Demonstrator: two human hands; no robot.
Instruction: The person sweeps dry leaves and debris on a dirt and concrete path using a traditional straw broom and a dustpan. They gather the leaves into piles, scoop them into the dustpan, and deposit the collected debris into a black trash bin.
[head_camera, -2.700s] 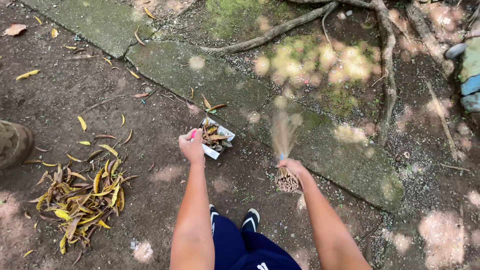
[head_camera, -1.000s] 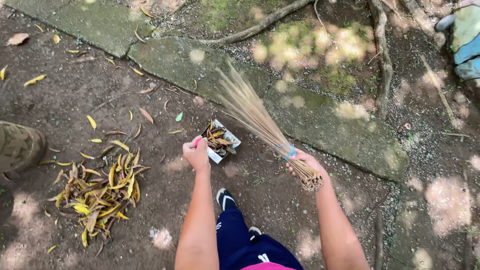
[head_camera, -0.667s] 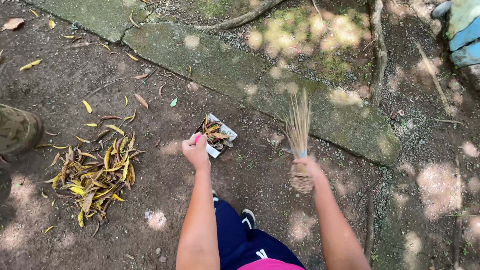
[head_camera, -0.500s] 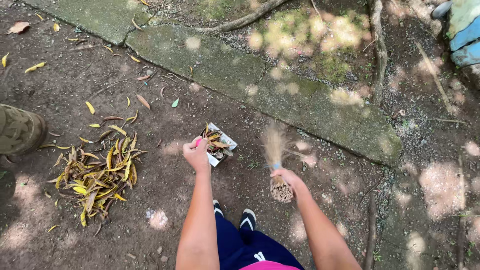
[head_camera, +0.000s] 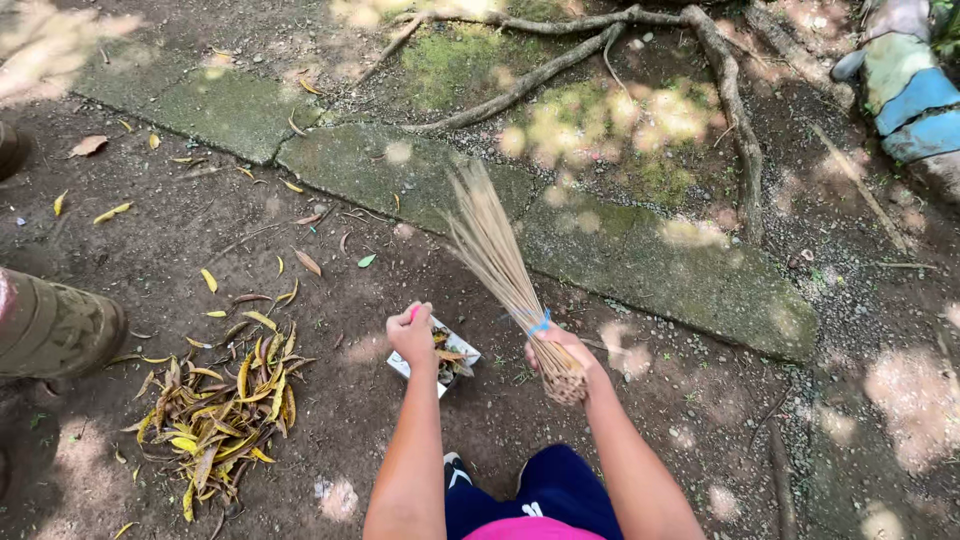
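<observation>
Over dirt: left hand (head_camera: 412, 335) grips leaf-filled dustpan (head_camera: 440, 357); right hand (head_camera: 560, 350) clutches broom (head_camera: 495, 255).

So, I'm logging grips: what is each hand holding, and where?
Right hand grips the stick broom at its bound base, bristles up. Left hand holds the white dustpan of leaves at its near edge.

Two hands show: the left hand (head_camera: 412, 335) and the right hand (head_camera: 560, 350). There is one stick broom (head_camera: 500, 265), bound by one blue band (head_camera: 539, 324), and one small white dustpan (head_camera: 440, 358) with leaves in it. One heap of yellow and brown leaves (head_camera: 225, 410) lies on the dirt; the loose leaves scattered about are too many to count surely. One boot (head_camera: 55, 325) stands at the left edge. Two mossy stone slabs (head_camera: 620, 250) lie end to end.
</observation>
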